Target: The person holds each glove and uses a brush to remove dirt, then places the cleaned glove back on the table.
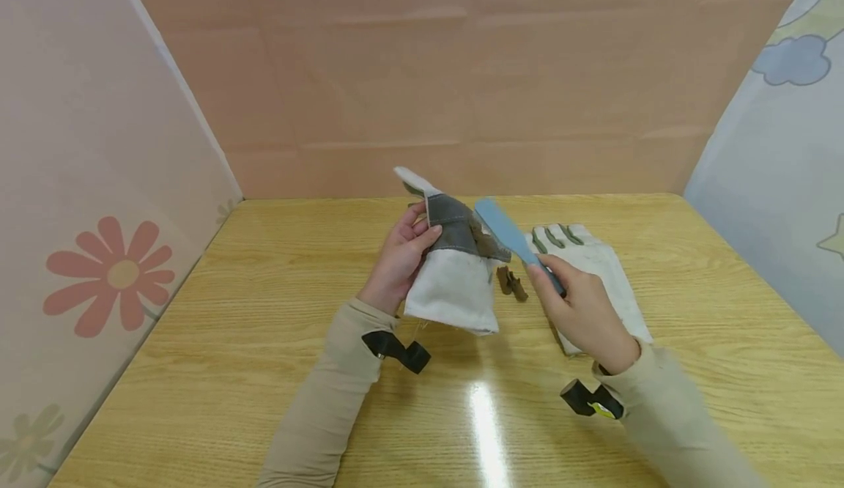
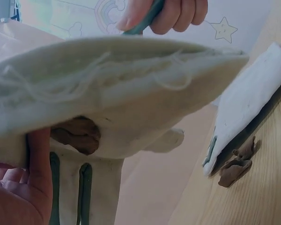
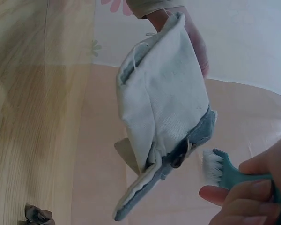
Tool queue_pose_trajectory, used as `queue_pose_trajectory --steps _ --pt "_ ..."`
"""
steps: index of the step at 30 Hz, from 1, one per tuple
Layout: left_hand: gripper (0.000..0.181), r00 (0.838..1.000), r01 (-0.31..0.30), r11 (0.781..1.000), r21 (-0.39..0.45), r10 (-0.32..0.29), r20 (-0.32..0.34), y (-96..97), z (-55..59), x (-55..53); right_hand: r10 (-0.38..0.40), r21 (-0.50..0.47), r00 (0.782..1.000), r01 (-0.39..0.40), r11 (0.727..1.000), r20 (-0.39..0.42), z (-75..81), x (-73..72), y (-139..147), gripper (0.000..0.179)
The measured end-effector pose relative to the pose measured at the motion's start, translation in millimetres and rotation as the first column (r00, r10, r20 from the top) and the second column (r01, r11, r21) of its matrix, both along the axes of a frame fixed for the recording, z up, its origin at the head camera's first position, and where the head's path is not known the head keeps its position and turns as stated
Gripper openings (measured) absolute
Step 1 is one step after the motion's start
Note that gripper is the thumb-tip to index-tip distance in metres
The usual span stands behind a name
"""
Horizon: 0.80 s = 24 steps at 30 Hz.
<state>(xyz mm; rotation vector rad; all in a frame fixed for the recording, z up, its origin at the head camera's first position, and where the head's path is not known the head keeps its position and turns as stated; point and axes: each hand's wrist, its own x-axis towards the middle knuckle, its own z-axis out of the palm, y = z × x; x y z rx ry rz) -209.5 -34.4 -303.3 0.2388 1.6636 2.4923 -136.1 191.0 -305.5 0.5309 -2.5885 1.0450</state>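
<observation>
My left hand (image 1: 395, 261) grips a white work glove (image 1: 451, 290) with grey patches, thumb on the grey side, raised above the table. Brown, mud-like clumps (image 1: 484, 242) cling to its grey part; another brown lump (image 2: 79, 133) shows on it in the left wrist view. My right hand (image 1: 583, 305) holds a blue brush (image 1: 502, 226) by its handle, right beside the glove. In the right wrist view its white bristles (image 3: 213, 166) face the glove, a small gap apart. Loose brown pieces (image 1: 511, 284) lie on the table below.
A second white glove (image 1: 603, 272) with green finger trim lies flat on the wooden table (image 1: 264, 327), under and behind my right hand. A pinkish-brown backdrop (image 1: 461, 92) rises at the table's far edge, with patterned walls on both sides.
</observation>
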Motion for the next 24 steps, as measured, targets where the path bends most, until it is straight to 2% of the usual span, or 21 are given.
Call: queue_pose_trajectory --steps 3,5,13,20,24 --pt "0.042 0.999 0.045 0.999 -0.001 -0.045 -0.006 1.8 0.5 2.1 0.002 0.002 1.0 -0.002 1.0 0.013 -2.6 -0.8 -1.1 0.031" --pt "0.042 0.999 0.05 0.999 -0.003 -0.05 -0.02 2.1 0.2 2.4 0.011 0.005 0.999 -0.012 1.0 0.03 -3.3 -0.8 -1.1 0.032" --pt "0.038 0.996 -0.042 0.999 -0.024 0.04 -0.077 -0.8 -2.5 -2.1 0.07 0.026 0.994 -0.072 0.997 0.081 -1.8 -0.9 0.3 0.026" --pt "0.04 0.993 -0.107 0.994 0.0 0.107 -0.041 -2.6 -3.2 -4.7 0.07 0.072 0.995 -0.076 0.995 0.072 -0.5 -1.6 1.2 0.019" --pt "0.04 0.994 -0.107 0.994 0.008 0.107 -0.012 -2.1 -2.4 -4.5 0.046 0.049 0.998 -0.047 0.998 0.034 0.6 -0.6 1.3 0.02"
